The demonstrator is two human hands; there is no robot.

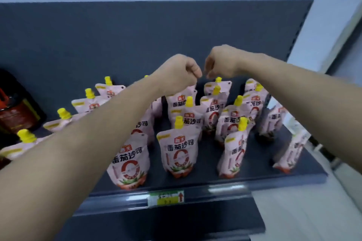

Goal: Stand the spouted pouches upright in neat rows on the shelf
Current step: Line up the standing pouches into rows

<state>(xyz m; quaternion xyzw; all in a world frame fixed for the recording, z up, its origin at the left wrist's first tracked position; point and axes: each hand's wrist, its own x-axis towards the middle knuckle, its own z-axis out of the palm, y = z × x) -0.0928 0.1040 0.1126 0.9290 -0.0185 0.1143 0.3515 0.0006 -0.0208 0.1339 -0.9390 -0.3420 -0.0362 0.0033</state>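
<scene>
Left grip (180, 72) pinches back pouch (180, 101) by its top, right grip (219, 64) beside

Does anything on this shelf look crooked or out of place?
Yes. At the dark shelf's right end, two pink plastic spouted pouches, front and rear, stand twisted sideways, while the other rows face forward.

One head-worn wide-angle view, set above and just in front of the shelf (207, 164), facing forward and down toward its dark back panel (117, 35), close to the rows of pouches (179, 154), price tag (165, 197) low centre, straight lines bowed at frame edges.
</scene>
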